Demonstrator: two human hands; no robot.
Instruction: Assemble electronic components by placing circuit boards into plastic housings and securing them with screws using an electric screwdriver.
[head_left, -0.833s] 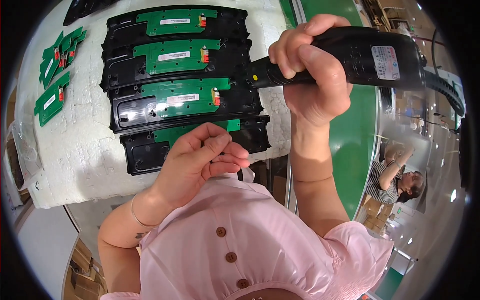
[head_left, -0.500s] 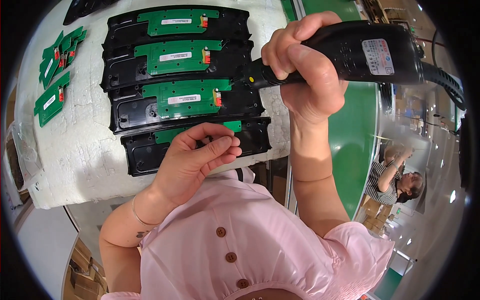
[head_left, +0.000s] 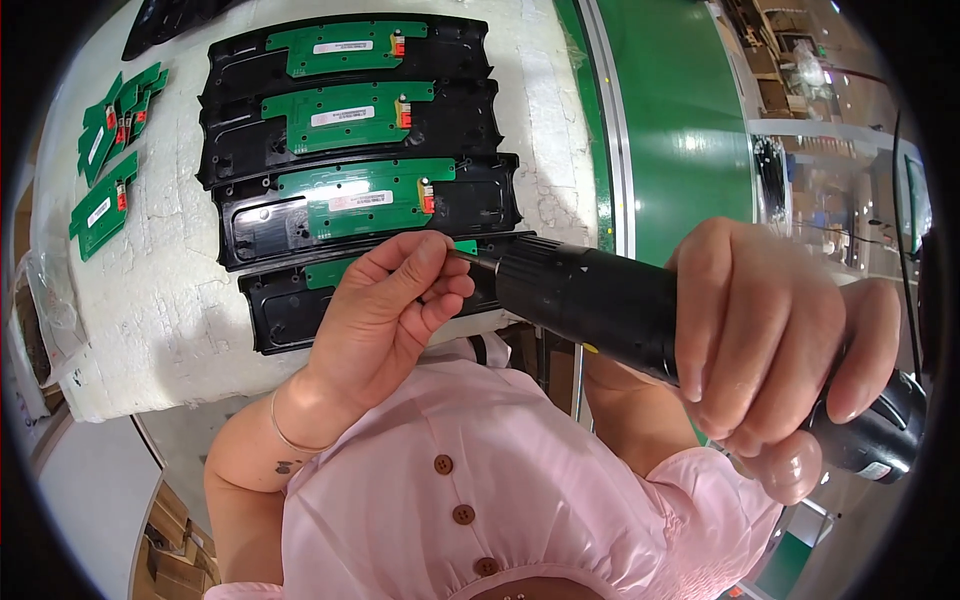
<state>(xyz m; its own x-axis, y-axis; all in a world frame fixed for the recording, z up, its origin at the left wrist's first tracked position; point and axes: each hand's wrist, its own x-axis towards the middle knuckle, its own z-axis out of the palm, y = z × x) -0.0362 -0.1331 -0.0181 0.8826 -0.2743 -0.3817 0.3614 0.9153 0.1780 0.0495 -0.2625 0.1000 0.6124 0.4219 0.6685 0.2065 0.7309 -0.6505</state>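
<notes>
My right hand (head_left: 765, 330) is wrapped round a black electric screwdriver (head_left: 590, 300), which lies nearly level and points left. Its thin bit (head_left: 482, 262) reaches the pinched thumb and forefinger of my left hand (head_left: 385, 290). Whatever sits between those fingertips is too small to make out. Beneath my left hand is the nearest black plastic panel (head_left: 280, 318), with its green circuit board (head_left: 325, 274) partly hidden. Beyond it, more black panels (head_left: 255, 215) lie in a row, each carrying a green circuit board (head_left: 345, 200) with a white label and a red-and-white connector.
Loose green circuit boards (head_left: 100, 215) lie on the left of the white foam surface (head_left: 160, 320), some heaped together. A black part (head_left: 170, 25) rests at the far left. Right of the foam runs a green surface (head_left: 680, 130) with a metal edge strip (head_left: 618, 150).
The screwdriver has swung away from the third panel toward me and to the right, and its bit now meets my left fingertips. My left hand stays pinched and has shifted slightly.
</notes>
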